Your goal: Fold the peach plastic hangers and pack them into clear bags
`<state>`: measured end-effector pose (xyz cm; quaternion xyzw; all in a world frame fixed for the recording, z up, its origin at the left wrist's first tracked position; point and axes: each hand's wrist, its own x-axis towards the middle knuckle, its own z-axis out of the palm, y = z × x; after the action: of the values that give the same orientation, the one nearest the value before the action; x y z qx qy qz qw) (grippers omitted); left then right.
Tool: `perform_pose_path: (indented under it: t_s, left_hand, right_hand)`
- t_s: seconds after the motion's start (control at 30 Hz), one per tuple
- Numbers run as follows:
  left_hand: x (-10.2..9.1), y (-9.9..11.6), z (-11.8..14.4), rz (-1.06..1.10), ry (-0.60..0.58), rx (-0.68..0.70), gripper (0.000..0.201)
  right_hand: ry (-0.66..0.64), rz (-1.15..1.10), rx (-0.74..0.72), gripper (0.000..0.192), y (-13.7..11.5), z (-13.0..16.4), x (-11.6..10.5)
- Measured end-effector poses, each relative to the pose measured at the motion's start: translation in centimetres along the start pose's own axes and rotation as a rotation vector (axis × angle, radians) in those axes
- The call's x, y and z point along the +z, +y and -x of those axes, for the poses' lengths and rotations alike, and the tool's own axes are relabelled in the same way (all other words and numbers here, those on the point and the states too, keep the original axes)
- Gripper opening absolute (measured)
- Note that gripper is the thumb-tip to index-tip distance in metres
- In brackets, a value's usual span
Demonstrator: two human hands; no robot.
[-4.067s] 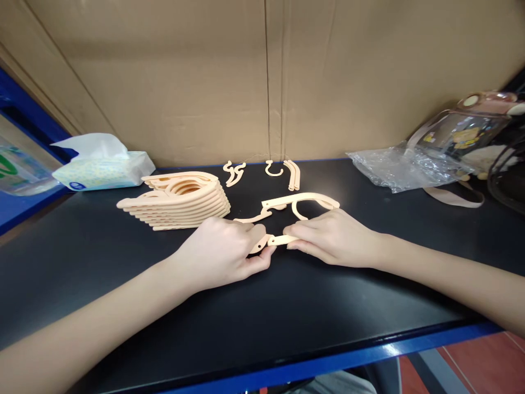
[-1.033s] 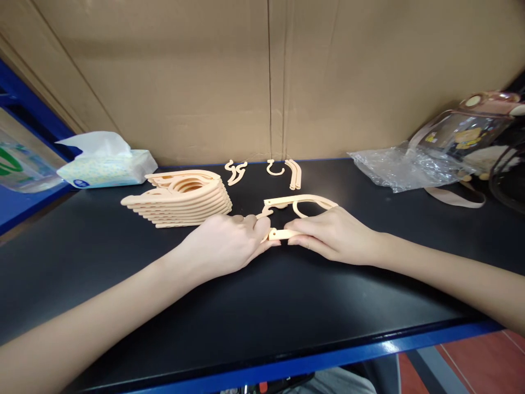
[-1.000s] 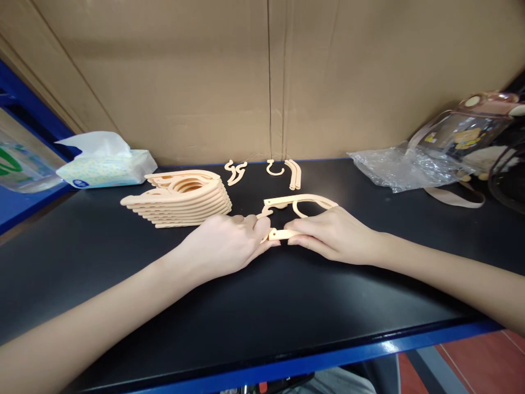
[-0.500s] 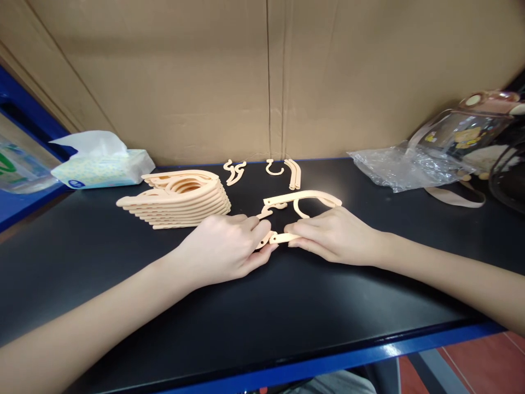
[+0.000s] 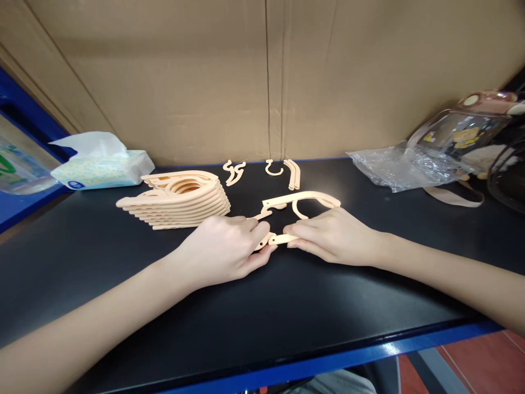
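Note:
Both hands work on peach plastic folding-hanger parts over the black table. My left hand (image 5: 232, 245) is closed, its thumb and fingers pinching a short end with a hole; most of that piece is hidden under the fingers. My right hand (image 5: 338, 236) closes on a hanger arm (image 5: 282, 239), whose rounded end meets the left piece. Behind the fingers show a notched hanger arm (image 5: 262, 213), a long curved hanger arm (image 5: 301, 196) with a hole at its left end, and a curved hook (image 5: 300, 209). How these connect is partly hidden.
Left of the hands stands a stack of folded hangers (image 5: 180, 200). Loose notched pieces (image 5: 234, 172), a hook (image 5: 274, 168) and curved arms (image 5: 292, 174) lie at the back. A tissue pack (image 5: 102, 168) sits far left; a clear plastic bag (image 5: 404, 164) lies right. Cardboard (image 5: 184, 82) stands behind.
The notched arm behind my left fingers has swung slightly, showing a little more to the left. Both hands keep their grip and nearly the same position.

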<state>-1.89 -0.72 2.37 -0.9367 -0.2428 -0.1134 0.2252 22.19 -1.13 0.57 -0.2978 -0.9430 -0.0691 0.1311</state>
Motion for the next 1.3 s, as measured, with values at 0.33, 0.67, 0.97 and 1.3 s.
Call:
perform_pose_path:
  t_s: [0.33, 0.67, 0.97, 1.3]
  left_hand:
    - [0.06, 0.10, -0.19, 0.012, -0.006, -0.006, 0.031]
    - [0.02, 0.12, -0.16, 0.065, -0.037, 0.006, 0.032]
    - [0.18, 0.35, -0.21, 0.180, -0.079, 0.009, 0.026]
    - [0.40, 0.44, 0.09, 0.355, -0.072, 0.020, 0.019]
  right_hand:
    - [0.027, -0.012, -0.024, 0.039, 0.02, -0.02, 0.07]
    - [0.008, -0.022, -0.016, 0.040, 0.11, 0.01, 0.13]
    - [0.008, 0.009, -0.095, 0.038, 0.12, -0.16, 0.06]
    - [0.211, 0.054, -0.133, 0.031, 0.48, -0.02, -0.48]
